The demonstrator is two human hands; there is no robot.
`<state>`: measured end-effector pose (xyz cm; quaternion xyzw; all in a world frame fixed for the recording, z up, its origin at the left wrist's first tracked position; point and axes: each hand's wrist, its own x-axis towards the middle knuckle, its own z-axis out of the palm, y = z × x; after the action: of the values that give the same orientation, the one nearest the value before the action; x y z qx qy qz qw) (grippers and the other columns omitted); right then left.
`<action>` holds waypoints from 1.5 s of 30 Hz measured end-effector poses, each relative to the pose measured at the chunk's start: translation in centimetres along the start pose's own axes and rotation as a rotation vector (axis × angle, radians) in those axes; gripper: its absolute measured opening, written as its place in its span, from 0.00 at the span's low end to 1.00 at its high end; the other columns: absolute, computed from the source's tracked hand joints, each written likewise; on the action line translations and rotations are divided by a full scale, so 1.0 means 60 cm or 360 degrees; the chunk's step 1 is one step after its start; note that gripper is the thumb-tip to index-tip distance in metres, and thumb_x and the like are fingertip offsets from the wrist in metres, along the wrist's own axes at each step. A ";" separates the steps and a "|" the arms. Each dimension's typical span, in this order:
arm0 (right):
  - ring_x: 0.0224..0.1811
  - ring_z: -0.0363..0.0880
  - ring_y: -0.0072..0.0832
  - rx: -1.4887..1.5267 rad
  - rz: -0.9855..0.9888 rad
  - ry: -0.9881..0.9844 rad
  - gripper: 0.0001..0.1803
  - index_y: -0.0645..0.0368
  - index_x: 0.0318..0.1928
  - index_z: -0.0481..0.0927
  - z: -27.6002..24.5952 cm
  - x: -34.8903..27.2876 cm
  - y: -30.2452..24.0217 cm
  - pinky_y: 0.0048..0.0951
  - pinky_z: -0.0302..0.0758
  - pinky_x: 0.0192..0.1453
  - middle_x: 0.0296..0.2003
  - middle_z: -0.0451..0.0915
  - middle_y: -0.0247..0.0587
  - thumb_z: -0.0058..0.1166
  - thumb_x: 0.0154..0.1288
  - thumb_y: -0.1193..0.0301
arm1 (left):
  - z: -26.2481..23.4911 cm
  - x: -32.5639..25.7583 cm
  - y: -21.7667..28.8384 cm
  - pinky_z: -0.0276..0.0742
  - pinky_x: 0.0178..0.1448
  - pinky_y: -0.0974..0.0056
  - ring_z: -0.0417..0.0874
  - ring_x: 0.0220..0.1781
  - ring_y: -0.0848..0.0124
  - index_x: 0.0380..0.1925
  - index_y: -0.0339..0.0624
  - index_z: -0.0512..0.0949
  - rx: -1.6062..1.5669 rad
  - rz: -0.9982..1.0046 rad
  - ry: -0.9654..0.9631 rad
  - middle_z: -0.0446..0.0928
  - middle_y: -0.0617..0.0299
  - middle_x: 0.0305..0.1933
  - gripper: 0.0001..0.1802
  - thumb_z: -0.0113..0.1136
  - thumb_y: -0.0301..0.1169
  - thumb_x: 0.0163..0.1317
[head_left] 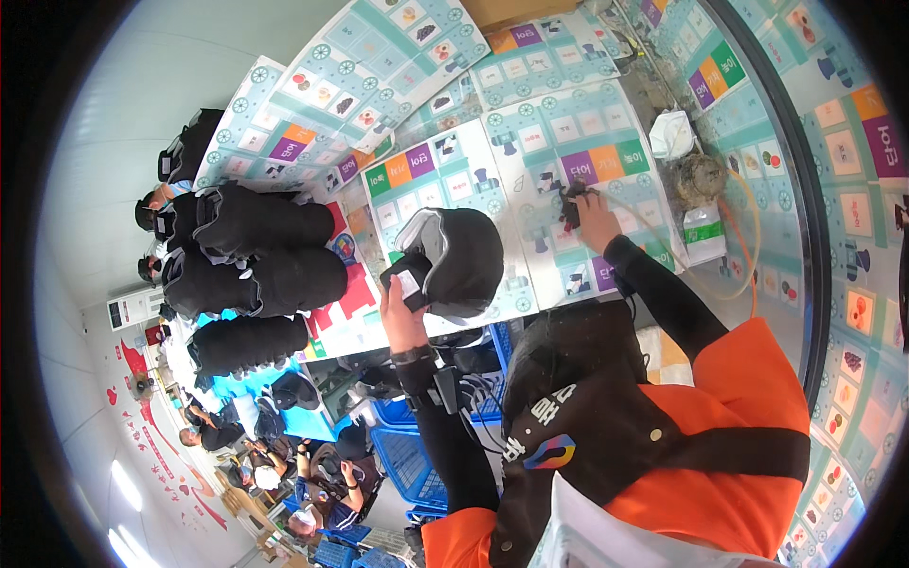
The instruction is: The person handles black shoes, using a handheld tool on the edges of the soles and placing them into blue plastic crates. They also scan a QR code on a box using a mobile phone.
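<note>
Hands apart: L hand (402,317) clamped on black pad (454,260), R hand (597,216) gripping small dark item (571,204) on table (530,284).

- Landmark: black padded helmet (453,257), held at its lower edge by the left hand (402,317), above the table of printed board sheets (530,142).
- Left of the helmet: stacked black padded items (260,248) crowd the table edge; only a narrow strip of sheet lies between.
- Right of the helmet: open sheet surface up to the right hand (597,213), which grips a small dark object (573,204).
- Further right of the helmet: white crumpled mask (670,134), round brownish lump (701,178), green-and-white packet (704,235) and an orange cord (743,256) block the way.
- Above the helmet: flat sheets, passable.
- Below the helmet: blue crates (402,459) and cables fill the gap.
</note>
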<state>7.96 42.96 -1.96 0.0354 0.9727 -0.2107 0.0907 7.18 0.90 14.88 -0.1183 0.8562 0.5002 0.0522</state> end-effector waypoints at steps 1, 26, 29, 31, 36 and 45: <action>0.59 0.68 0.54 -0.0160 -0.0137 0.0131 0.36 0.65 0.56 0.69 0.009 0.000 0.015 0.46 0.72 0.61 0.51 0.70 0.57 0.72 0.51 0.64 | 0.009 0.015 0.004 0.79 0.56 0.55 0.80 0.55 0.52 0.62 0.37 0.70 -0.0438 -0.0227 -0.0019 0.76 0.45 0.57 0.29 0.62 0.25 0.59; 0.30 0.78 0.48 0.1429 -0.0515 -0.0293 0.15 0.62 0.43 0.78 -0.269 -0.050 -0.132 0.38 0.70 0.36 0.26 0.78 0.52 0.59 0.55 0.70 | 0.064 0.122 -0.037 0.84 0.41 0.49 0.82 0.49 0.59 0.65 0.44 0.66 -0.0462 -0.0381 -0.0018 0.75 0.54 0.56 0.29 0.53 0.50 0.72; 0.30 0.77 0.49 0.1578 -0.0332 -0.0252 0.15 0.62 0.43 0.78 -0.269 -0.044 -0.102 0.38 0.71 0.37 0.27 0.79 0.52 0.59 0.54 0.70 | 0.057 0.137 -0.019 0.85 0.46 0.43 0.81 0.53 0.58 0.67 0.40 0.65 -0.0871 -0.0550 -0.0166 0.74 0.52 0.58 0.32 0.55 0.50 0.72; 0.29 0.76 0.47 0.1405 -0.0597 -0.0287 0.15 0.63 0.43 0.78 -0.283 -0.043 -0.107 0.37 0.71 0.37 0.26 0.78 0.51 0.59 0.55 0.70 | 0.012 0.142 -0.052 0.84 0.49 0.42 0.81 0.54 0.58 0.66 0.40 0.65 -0.0420 -0.0209 -0.0202 0.75 0.52 0.57 0.31 0.54 0.49 0.73; 0.29 0.77 0.47 0.1353 -0.0436 -0.0231 0.13 0.61 0.41 0.77 -0.306 -0.031 -0.093 0.38 0.70 0.37 0.26 0.77 0.51 0.56 0.53 0.72 | 0.020 0.138 0.034 0.80 0.59 0.37 0.81 0.57 0.58 0.65 0.37 0.65 -0.1049 -0.0561 -0.0388 0.77 0.53 0.55 0.29 0.50 0.48 0.76; 0.29 0.77 0.46 0.1241 -0.0796 -0.0221 0.11 0.61 0.39 0.76 -0.334 -0.010 -0.097 0.37 0.70 0.36 0.25 0.75 0.49 0.55 0.55 0.72 | -0.046 0.183 0.010 0.78 0.53 0.65 0.81 0.49 0.66 0.60 0.33 0.70 -0.0429 -0.0410 -0.0510 0.80 0.54 0.49 0.22 0.56 0.37 0.73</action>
<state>4.66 46.01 18.45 -0.1830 0.7912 -0.5777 0.0819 -3.53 -2.88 14.48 -0.1514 0.7402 0.6117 0.2345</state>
